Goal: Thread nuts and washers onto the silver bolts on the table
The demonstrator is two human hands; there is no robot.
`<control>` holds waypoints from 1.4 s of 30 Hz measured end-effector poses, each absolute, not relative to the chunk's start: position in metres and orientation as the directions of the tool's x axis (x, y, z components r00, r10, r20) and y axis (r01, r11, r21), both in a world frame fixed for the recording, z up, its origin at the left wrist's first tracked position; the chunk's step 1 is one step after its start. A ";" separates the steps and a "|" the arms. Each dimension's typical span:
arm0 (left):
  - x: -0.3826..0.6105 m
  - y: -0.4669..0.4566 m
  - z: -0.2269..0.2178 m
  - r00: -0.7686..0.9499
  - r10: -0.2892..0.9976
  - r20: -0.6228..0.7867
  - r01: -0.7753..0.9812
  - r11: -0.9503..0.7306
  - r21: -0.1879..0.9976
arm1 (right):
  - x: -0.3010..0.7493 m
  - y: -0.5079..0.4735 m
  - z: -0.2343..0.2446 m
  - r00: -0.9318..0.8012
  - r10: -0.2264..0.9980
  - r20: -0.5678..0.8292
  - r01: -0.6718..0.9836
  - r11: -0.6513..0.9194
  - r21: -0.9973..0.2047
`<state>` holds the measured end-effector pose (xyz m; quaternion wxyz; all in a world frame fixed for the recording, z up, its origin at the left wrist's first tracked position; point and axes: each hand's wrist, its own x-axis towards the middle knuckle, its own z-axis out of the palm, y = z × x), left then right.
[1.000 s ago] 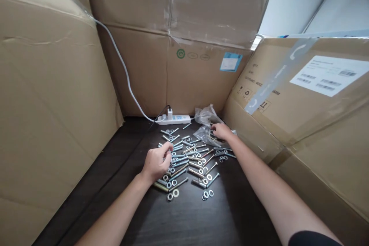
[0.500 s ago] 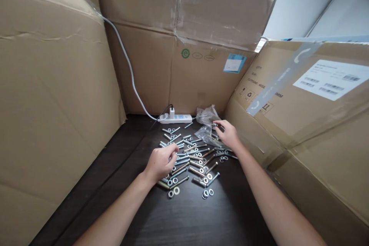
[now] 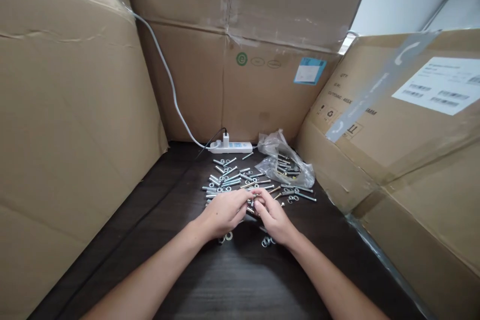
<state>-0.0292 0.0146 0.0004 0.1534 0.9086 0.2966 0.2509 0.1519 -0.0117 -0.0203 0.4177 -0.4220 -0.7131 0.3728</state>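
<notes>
My left hand (image 3: 225,212) and my right hand (image 3: 273,217) meet over the middle of the spread hardware, fingertips almost touching. Both are closed in a pinch. A small shiny metal fastener (image 3: 252,202) shows at the right fingers; its exact kind is too small to tell. What the left fingers hold, if anything, is hidden. Around and beneath the hands lie several bolts (image 3: 231,182) with sleeves, plus loose washers (image 3: 228,236). To the right behind them, a clear plastic bag (image 3: 268,144) lies open, with more bolts (image 3: 288,165) inside.
A white power strip (image 3: 236,147) with a plugged-in charger stands at the back, its white cable (image 3: 170,82) rising leftward. A black cord (image 3: 150,210) crosses the dark table (image 3: 240,285). Cardboard boxes wall in the left (image 3: 75,110), back (image 3: 262,100) and right (image 3: 348,160).
My right hand has left the plastic bag and come down and left to meet my left hand, carrying a small metal piece. My left hand has shifted right. The view has shifted slightly.
</notes>
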 end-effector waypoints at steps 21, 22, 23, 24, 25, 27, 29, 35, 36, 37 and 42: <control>-0.022 0.012 0.003 0.746 0.602 0.285 0.542 -0.797 0.266 | 0.160 -0.009 -0.011 -0.409 0.889 0.205 0.435 0.387 -0.813; -0.022 0.012 0.003 0.748 0.605 0.272 0.536 -0.793 0.289 | 0.160 -0.009 -0.011 -0.402 0.893 0.204 0.437 0.383 -0.814; -0.022 0.013 0.002 0.748 0.610 0.261 0.534 -0.787 0.309 | 0.159 -0.009 -0.011 -0.395 0.896 0.204 0.438 0.379 -0.815; -0.022 0.013 0.002 0.746 0.617 0.251 0.536 -0.780 0.323 | 0.159 -0.009 -0.010 -0.389 0.898 0.206 0.436 0.377 -0.817; -0.021 0.013 0.001 0.747 0.620 0.240 0.538 -0.776 0.331 | 0.158 -0.010 -0.010 -0.383 0.900 0.206 0.435 0.373 -0.820; -0.021 0.014 -0.001 0.754 0.620 0.218 0.544 -0.775 0.321 | 0.158 -0.011 -0.009 -0.375 0.904 0.207 0.432 0.368 -0.823; -0.022 0.015 -0.001 0.748 0.631 0.206 0.567 -0.769 0.296 | 0.158 -0.011 -0.009 -0.372 0.904 0.211 0.429 0.369 -0.824; -0.024 0.010 0.002 0.685 0.648 0.333 0.531 -0.757 0.380 | 0.160 -0.010 -0.015 -0.310 0.920 0.238 0.447 0.362 -0.818; -0.024 0.009 0.003 0.706 0.619 0.344 0.487 -0.777 0.399 | 0.160 -0.010 -0.016 -0.304 0.922 0.239 0.448 0.360 -0.818; -0.025 0.008 0.003 0.724 0.595 0.348 0.450 -0.791 0.415 | 0.160 -0.009 -0.017 -0.300 0.924 0.239 0.448 0.357 -0.820; -0.023 0.009 -0.001 0.721 0.626 0.298 0.467 -0.756 0.459 | 0.158 -0.010 -0.017 -0.260 0.941 0.218 0.413 0.312 -0.856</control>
